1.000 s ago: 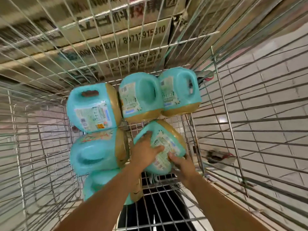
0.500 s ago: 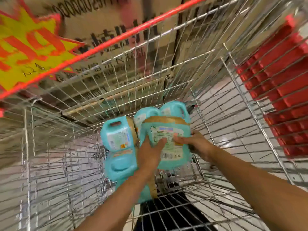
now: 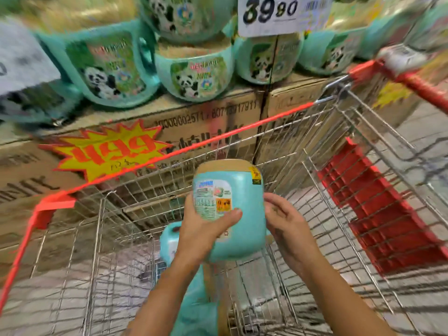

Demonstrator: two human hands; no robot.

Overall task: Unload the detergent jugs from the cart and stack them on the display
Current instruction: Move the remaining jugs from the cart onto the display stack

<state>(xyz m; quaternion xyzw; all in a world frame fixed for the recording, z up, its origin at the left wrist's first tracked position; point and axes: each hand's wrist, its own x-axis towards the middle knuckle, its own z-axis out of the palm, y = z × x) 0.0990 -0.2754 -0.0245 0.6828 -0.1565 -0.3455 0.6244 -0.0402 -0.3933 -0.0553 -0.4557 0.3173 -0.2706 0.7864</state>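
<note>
And the left hand (image 3: 206, 230) has its grip clamped on the teal jug (image 3: 240, 207), brown end up over the cart (image 3: 145, 190), right hand (image 3: 287, 225) loose-fingered at its side, red cart rail (image 3: 218, 138) between it and the display jugs (image 3: 194, 76) on cardboard boxes (image 3: 208, 117).

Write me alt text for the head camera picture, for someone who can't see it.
A teal detergent jug is held above a wire shopping cart: the left hand grips its labelled face, the right hand sits against its side. Ahead, matching panda-label jugs stand on cardboard boxes under a price sign; more jugs lie in the cart.
</note>
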